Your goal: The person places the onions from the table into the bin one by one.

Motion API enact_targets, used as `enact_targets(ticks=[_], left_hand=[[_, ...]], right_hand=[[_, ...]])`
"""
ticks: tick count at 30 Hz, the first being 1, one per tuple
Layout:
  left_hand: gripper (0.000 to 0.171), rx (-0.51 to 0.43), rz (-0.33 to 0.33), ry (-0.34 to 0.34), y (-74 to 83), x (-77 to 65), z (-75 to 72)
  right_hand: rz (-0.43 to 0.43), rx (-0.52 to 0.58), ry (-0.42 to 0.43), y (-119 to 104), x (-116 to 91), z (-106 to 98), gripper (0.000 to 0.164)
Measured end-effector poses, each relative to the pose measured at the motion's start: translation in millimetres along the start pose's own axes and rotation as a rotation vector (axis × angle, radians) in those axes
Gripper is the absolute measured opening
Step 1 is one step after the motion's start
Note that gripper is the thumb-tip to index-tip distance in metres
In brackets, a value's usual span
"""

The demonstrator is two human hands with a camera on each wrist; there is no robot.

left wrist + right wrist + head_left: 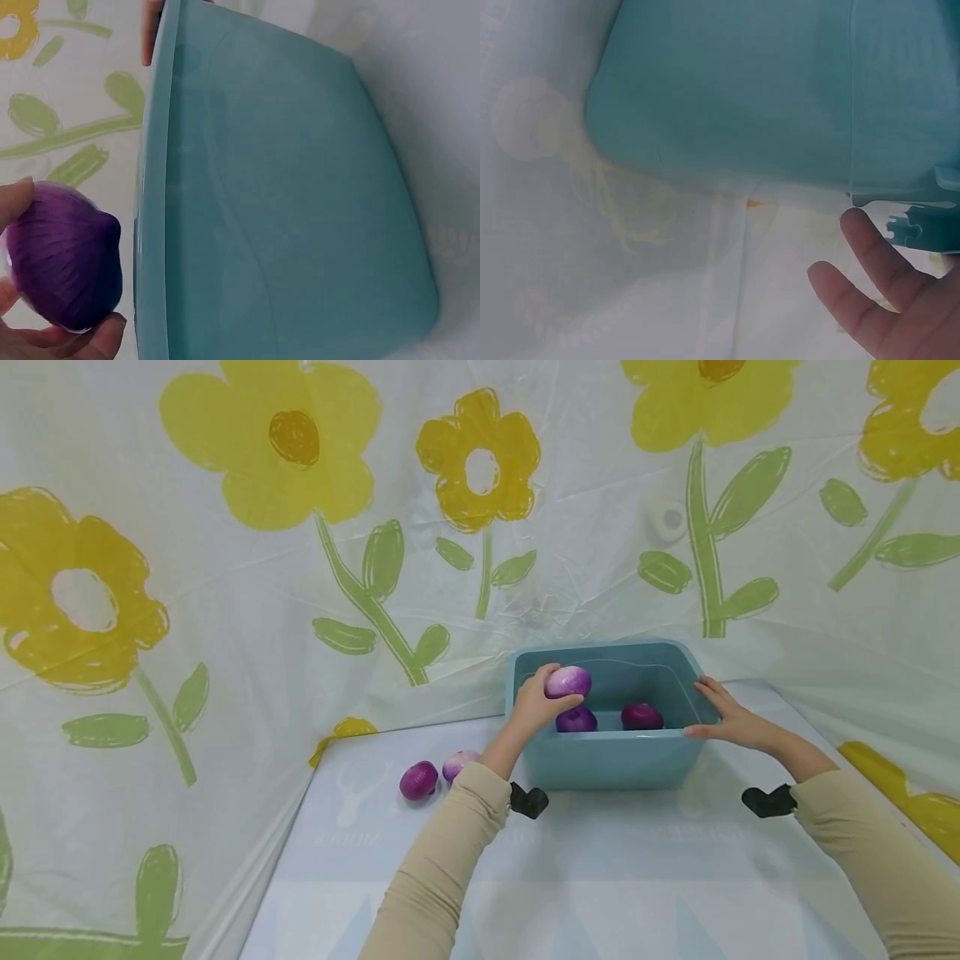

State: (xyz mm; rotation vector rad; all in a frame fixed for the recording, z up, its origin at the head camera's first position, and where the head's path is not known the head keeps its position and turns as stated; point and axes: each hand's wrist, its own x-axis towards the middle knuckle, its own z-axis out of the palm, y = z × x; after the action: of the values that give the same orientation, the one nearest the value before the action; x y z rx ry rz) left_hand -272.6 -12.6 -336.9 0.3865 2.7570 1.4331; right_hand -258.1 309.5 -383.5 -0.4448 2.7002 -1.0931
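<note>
My left hand (pixel 534 700) grips a purple-and-white onion (pixel 568 682) over the left part of a teal bin (pixel 611 760). In the left wrist view, thumb and fingertips press on opposite sides of this onion (pixel 66 259), just beyond the bin's rim. Inside the bin lie two darker onions, one purple (pixel 576 720) below the held one and one deep red-purple (pixel 642 717) farther right. At the bin's front right corner rests my right hand (pixel 738 722), thumb along the front rim and fingers over the right rim. The right wrist view shows two fairly straight, spread fingers (pixel 885 262) beside the wall.
Left of the bin, a purple onion (pixel 418 781) and a paler onion (pixel 459 764) sit on the white table (pixel 600 877); the left forearm partly covers the paler one. Behind the table hangs a flower-printed sheet (pixel 247 593).
</note>
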Motion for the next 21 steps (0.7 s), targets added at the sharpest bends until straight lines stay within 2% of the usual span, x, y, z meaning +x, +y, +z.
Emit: enact_targets(ticks=[7, 12, 16, 21], left_hand=[[0.068, -0.012, -0.016, -0.072, -4.0, -5.4, -11.3], [0.066, -0.059, -0.014, -0.109, -8.5, -7.7, -27.4], [0.065, -0.098, -0.001, -0.1, -15.5, -9.8, -45.0], [0.064, -0.064, -0.004, -0.045, -29.6, -16.2, -67.3]], right_hand=[[-0.007, 0.005, 0.001, -2, 0, 0, 0.099], [-0.008, 0.005, -0.003, -3, 0, 1, 0.097], [-0.015, 0.006, -0.002, -3, 0, 0, 0.097], [-0.024, 0.007, -0.001, 0, 1, 0, 0.096]])
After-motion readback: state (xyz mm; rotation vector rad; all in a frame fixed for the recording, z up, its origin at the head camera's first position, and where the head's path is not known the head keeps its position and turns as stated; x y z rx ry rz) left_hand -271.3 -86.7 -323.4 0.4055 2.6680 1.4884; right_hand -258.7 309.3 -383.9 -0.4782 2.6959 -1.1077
